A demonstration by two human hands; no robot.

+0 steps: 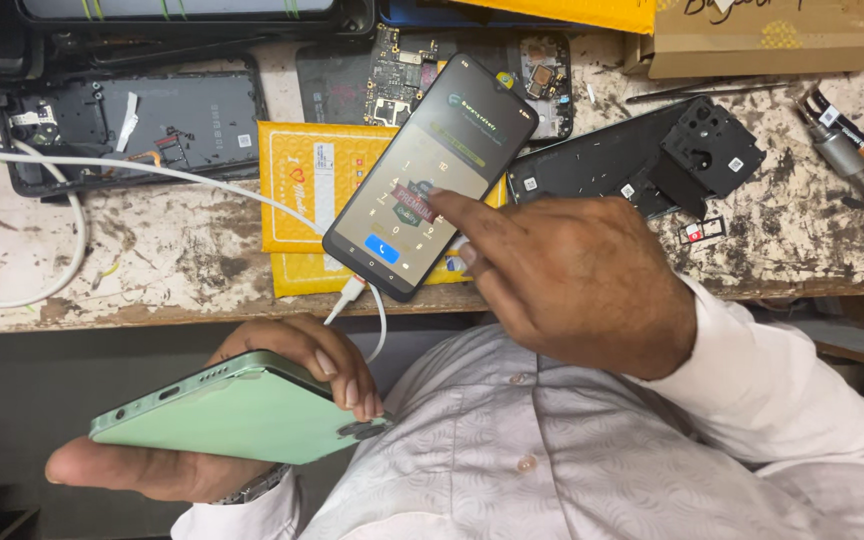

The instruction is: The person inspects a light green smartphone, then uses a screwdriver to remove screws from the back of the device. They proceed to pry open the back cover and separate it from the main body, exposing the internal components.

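Observation:
My left hand [252, 420] holds a mint-green phone [232, 410] face down, low over my lap, fingers curled over its right edge. My right hand [572, 280] grips a black phone [432, 170] with a lit screen showing a dial pad. The thumb rests on the screen and other fingers lie under the phone's lower edge. A white cable [357, 295] is plugged into the black phone's bottom end. The phone hovers tilted over a yellow padded envelope [302, 180] on the workbench.
The worn workbench [152, 260] carries opened phone shells [132, 125], a bare circuit board [402, 70], a black phone frame [652, 160], a cardboard box [772, 40] and a small tool [847, 150] at far right. The white cable loops across the left side [62, 260].

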